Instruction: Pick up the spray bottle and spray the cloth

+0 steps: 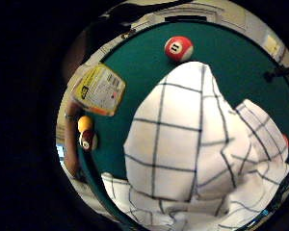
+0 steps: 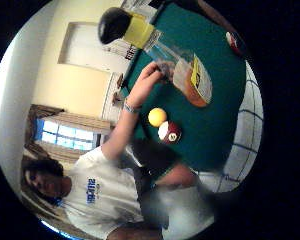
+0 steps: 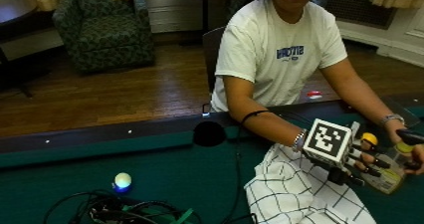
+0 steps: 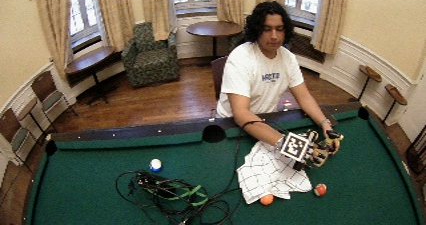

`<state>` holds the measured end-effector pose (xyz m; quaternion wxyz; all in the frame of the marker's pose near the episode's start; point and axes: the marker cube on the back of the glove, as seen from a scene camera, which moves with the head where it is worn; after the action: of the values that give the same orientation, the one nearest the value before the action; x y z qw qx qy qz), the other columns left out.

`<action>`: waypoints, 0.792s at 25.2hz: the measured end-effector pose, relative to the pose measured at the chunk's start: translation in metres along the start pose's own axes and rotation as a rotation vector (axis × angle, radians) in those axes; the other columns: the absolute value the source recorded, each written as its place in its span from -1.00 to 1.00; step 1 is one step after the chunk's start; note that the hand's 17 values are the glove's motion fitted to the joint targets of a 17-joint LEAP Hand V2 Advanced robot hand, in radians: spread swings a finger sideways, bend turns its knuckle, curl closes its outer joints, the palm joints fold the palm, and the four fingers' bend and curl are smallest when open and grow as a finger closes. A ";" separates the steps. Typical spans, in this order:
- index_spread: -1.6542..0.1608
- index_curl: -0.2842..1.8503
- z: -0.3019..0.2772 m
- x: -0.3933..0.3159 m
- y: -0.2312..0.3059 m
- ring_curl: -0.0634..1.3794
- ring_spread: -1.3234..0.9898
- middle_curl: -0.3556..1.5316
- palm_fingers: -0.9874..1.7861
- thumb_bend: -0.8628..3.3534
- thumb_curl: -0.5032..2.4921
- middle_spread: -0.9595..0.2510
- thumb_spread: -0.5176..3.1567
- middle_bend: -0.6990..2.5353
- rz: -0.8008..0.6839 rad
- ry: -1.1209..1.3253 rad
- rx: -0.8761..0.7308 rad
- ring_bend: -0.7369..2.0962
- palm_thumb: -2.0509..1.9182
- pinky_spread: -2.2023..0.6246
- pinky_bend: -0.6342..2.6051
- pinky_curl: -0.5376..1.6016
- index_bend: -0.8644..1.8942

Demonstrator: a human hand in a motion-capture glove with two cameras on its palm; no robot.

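Pool table (image 3: 79,171) with green felt fills the lower half of the outside view, its dark rail running across from nine o'clock toward three o'clock, with a corner-less side pocket (image 3: 209,133) at the middle. Behind the rail sits a person (image 3: 278,50) in a white T-shirt, both arms reaching over the felt. A white cloth (image 3: 298,194) with a dark grid pattern lies crumpled on the felt at about five o'clock in that view, just below the gloved right hand (image 3: 351,159). That hand hovers over the cloth's far edge, its fingers stretched out toward the spray bottle (image 3: 391,171), fingertips close to it; whether they touch it I cannot tell. The bottle is held tilted at three o'clock by the bare left hand (image 3: 414,157), which wraps around its neck; the thumb side palm view shows its clear body with a yellow label, a yellow collar and a black spray head. A tangle of cables (image 3: 126,211) lies on the felt at seven o'clock, with a blue and white ball (image 3: 122,181) just beside it. A yellow ball (image 2: 157,117) and a maroon striped ball (image 2: 170,132) rest touching each other on the felt near the bottle. A red striped ball (image 1: 178,48) sits beyond the cloth.
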<state>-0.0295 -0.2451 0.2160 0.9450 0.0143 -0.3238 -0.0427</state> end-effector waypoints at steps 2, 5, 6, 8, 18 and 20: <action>0.34 -0.36 -0.006 -0.010 0.019 -0.46 0.05 -0.21 -0.08 -0.62 -0.33 0.37 -0.23 -0.44 -0.035 0.039 -0.017 -0.22 0.20 0.73 -0.40 -0.16 -0.29; 0.34 -0.38 -0.013 -0.026 0.045 -0.47 0.05 -0.22 -0.08 -0.61 -0.35 0.37 -0.22 -0.44 -0.097 0.132 -0.056 -0.22 0.20 0.73 -0.40 -0.16 -0.28; 0.34 -0.39 -0.015 -0.032 0.054 -0.47 0.05 -0.22 -0.08 -0.61 -0.35 0.38 -0.22 -0.44 -0.119 0.164 -0.071 -0.23 0.19 0.73 -0.40 -0.16 -0.29; 0.34 -0.40 -0.021 -0.045 0.069 -0.47 0.05 -0.22 -0.08 -0.61 -0.36 0.38 -0.22 -0.44 -0.163 0.211 -0.101 -0.23 0.19 0.74 -0.40 -0.16 -0.28; 0.33 -0.45 -0.074 -0.099 0.104 -0.48 0.06 -0.23 -0.08 -0.61 -0.40 0.39 -0.21 -0.45 -0.297 0.317 -0.198 -0.24 0.17 0.74 -0.39 -0.16 -0.29; 0.33 -0.45 -0.083 -0.103 0.105 -0.48 0.06 -0.24 -0.08 -0.61 -0.40 0.39 -0.21 -0.45 -0.303 0.333 -0.203 -0.23 0.17 0.74 -0.39 -0.16 -0.29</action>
<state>-0.0520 -0.1313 0.0928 0.9648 -0.0256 -0.1517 -0.2134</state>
